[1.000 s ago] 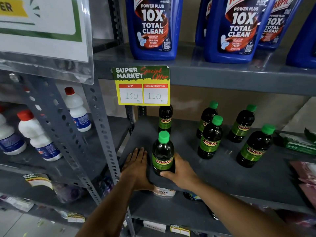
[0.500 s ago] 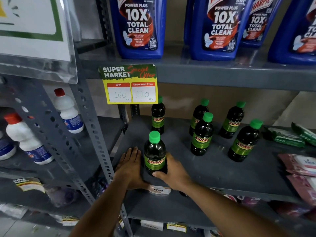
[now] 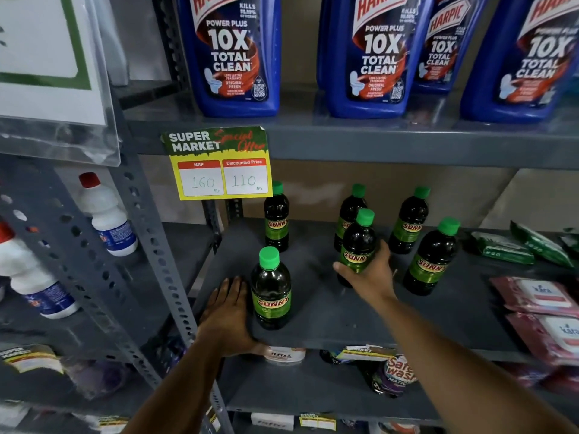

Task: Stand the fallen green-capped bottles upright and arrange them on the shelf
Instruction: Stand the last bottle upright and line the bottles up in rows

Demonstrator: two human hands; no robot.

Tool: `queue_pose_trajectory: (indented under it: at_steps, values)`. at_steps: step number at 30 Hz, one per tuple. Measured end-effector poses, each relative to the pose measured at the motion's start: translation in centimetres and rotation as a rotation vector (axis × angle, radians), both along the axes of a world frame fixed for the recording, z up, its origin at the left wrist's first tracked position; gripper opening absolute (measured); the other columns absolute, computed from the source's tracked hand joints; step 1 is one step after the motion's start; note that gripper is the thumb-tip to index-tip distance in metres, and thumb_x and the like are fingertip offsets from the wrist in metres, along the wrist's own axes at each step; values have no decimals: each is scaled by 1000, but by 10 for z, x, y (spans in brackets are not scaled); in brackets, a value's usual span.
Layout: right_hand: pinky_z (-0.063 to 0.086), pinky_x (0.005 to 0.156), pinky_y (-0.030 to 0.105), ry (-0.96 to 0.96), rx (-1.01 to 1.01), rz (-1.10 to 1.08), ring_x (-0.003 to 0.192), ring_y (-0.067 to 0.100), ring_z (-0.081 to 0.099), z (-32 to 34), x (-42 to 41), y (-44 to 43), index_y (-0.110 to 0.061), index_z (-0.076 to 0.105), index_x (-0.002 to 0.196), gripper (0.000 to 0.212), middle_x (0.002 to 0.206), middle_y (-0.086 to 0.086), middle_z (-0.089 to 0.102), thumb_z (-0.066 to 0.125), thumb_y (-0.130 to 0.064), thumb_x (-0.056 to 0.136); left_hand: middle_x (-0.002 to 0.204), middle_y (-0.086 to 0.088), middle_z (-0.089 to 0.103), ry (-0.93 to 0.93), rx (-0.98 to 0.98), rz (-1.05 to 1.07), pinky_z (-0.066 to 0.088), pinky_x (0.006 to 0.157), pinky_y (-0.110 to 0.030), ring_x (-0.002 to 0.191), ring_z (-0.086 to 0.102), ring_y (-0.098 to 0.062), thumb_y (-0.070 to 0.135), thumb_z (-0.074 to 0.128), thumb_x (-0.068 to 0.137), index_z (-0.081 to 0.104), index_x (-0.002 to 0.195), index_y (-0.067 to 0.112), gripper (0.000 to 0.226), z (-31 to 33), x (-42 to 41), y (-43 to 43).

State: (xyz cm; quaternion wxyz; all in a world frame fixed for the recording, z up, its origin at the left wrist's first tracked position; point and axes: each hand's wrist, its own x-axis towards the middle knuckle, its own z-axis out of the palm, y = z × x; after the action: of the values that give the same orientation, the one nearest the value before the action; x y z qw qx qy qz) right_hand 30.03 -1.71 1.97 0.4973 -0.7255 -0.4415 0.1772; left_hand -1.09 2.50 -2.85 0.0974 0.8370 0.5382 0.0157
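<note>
Shelf (image 3: 313, 321): six bottles, all upright.
Front left: a bottle (image 3: 271, 289), left hand (image 3: 228, 311) flat just beside it.
Middle: right hand (image 3: 372, 274) around a bottle (image 3: 358, 242).
Behind: three bottles.
Right: packets (image 3: 532, 296).

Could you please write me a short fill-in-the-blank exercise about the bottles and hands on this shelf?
1. The number of green-capped bottles on the shelf is ___.
2. The right hand grips a bottle whose label reads ___.
3. The left hand lies flat beside the front bottle, whose cap is ___.
4. On the price tag, the discounted price reads ___.

Missing words: six; SUNNY; green; 110
</note>
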Motion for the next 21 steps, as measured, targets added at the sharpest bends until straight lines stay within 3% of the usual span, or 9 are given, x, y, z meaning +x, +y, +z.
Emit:
queue_pose_trajectory:
  at_steps: [3,6,12,17,21]
  values:
    - [41,89,29,-44,-79,36,121,28,56,-5,12,9,-15,33,140,91,133,7,58,86,-35,68,166,-5,-14,-13,11,-6,-10,119,-41,151,-14,-25,103,52,32,-17,154,18,165,-1,-1,0]
    - [40,84,27,-47,-91,72,110,22,59,-9,14,6,-17,38,136,80,126,5,61,82,-33,72,166,-5,-11,-17,22,-3,-8,119,-41,151,-11,-25,105,50,31,-14,155,18,165,-1,0,0]
    - [43,67,19,-78,-79,116,89,3,59,-10,4,-33,-36,42,111,64,100,-17,60,77,-47,59,166,-4,-11,10,28,18,-6,122,-42,151,-13,-24,102,53,32,-14,155,17,164,1,0,-3]
    - [40,66,11,-86,-58,95,88,-13,57,-22,-6,-67,-43,43,105,60,96,-19,62,77,-49,56,166,-4,-9,-6,34,23,-4,124,-42,151,-11,-23,101,54,32,-12,156,19,163,1,1,-5]
    - [41,68,11,-84,-52,116,88,-7,59,-23,-9,-77,-39,45,108,61,98,-16,62,77,-49,57,166,-5,-9,18,22,20,-2,124,-43,151,-10,-24,99,57,35,-14,155,18,161,3,1,-5]
